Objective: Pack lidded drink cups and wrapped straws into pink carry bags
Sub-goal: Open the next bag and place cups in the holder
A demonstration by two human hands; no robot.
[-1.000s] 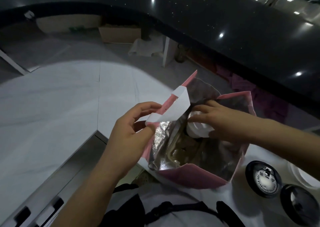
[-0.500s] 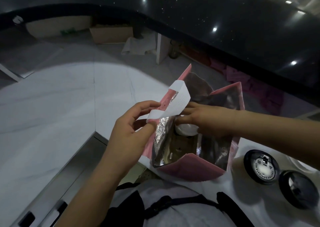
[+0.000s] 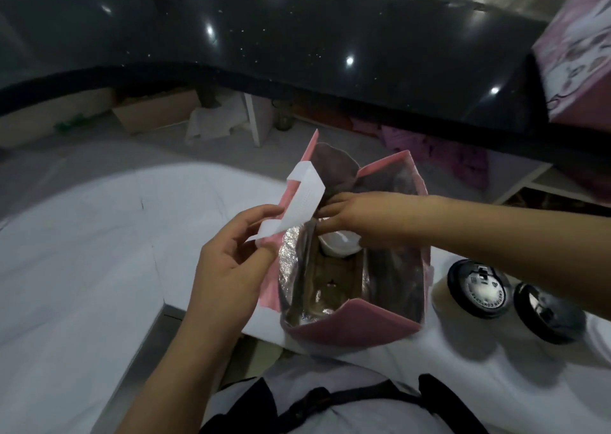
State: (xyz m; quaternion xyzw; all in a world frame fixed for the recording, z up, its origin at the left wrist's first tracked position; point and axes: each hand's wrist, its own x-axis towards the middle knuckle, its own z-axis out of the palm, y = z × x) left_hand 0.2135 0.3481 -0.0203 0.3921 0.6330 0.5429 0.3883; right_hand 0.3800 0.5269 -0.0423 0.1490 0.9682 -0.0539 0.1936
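Upright cup [image 3: 340, 243] inside the pink bag [image 3: 353, 327], mouth up.
My right hand [image 3: 358, 213] grips its lid; my left hand [image 3: 229, 261] pinches the bag's left rim.

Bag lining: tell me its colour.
Shiny silver foil lining, best seen in the head view.

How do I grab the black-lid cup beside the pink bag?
Hold the black-lid cup round its side, just under the lid, probably reaching from the front. It stands upright, close between the pink bag and another cup, so those sides are blocked.
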